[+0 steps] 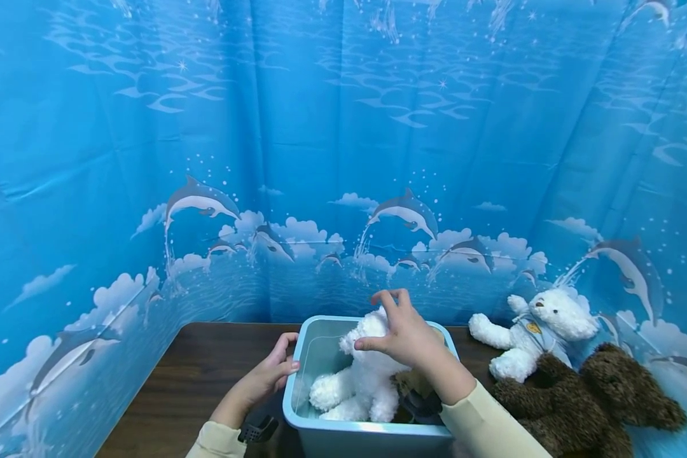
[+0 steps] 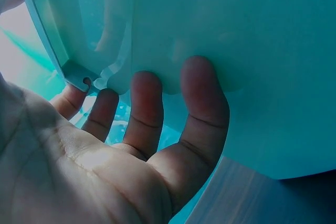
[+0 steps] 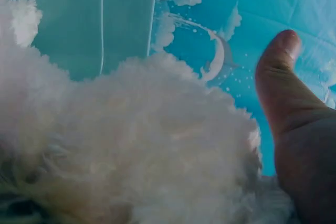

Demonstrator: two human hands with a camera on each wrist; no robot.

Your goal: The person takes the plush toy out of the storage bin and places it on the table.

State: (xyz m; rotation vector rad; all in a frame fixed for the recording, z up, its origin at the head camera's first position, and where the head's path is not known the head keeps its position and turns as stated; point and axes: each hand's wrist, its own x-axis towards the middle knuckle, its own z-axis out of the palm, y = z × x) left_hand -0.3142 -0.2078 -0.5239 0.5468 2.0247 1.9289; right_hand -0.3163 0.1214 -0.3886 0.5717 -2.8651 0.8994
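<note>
A white fluffy plush toy (image 1: 372, 375) sits in a light blue plastic bin (image 1: 378, 427), its legs toward the bin's left side. My right hand (image 1: 403, 340) is over the toy's head, fingers bent and spread apart. In the right wrist view the thumb (image 3: 281, 72) stands off the white fur (image 3: 157, 124); the other fingers are out of sight. My left hand (image 1: 266, 375) holds the bin's left rim, and in the left wrist view its fingertips (image 2: 146, 90) touch the bin's outer wall (image 2: 262, 77). My right forearm partly hides brown and dark things in the bin.
To the right of the bin, a white teddy bear (image 1: 549, 324) in a light blue top lies near a dark brown teddy bear (image 1: 584, 401). The dark wooden table (image 1: 166, 388) extends left of the bin. Behind hangs a blue dolphin-print curtain (image 1: 320, 159).
</note>
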